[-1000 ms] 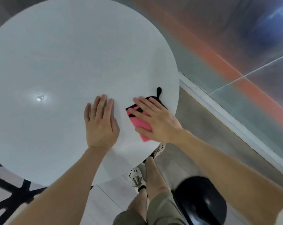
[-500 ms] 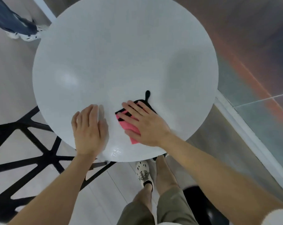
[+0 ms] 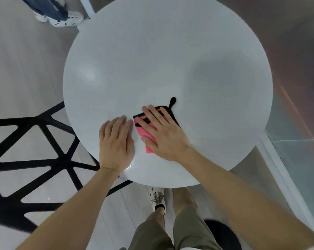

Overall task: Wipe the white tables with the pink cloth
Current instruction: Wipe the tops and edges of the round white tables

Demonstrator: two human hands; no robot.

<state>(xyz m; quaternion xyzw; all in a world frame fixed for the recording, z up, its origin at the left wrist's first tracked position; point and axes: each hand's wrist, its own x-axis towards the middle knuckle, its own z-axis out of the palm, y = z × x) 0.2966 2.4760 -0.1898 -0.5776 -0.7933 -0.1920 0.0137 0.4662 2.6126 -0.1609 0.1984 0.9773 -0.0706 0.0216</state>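
Head: two hands (image 3: 116, 141) (image 3: 164, 136), one cloth (image 3: 141, 130), one table (image 3: 152, 60)

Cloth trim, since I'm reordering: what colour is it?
Black trim and loop around the pink cloth; clearest in the head view.

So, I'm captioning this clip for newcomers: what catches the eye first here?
A round white tabletop fills the view; near its front edge the right hand presses a pink cloth with black trim flat against it. The left hand rests flat just left of the cloth, and a black lattice frame shows at far left.
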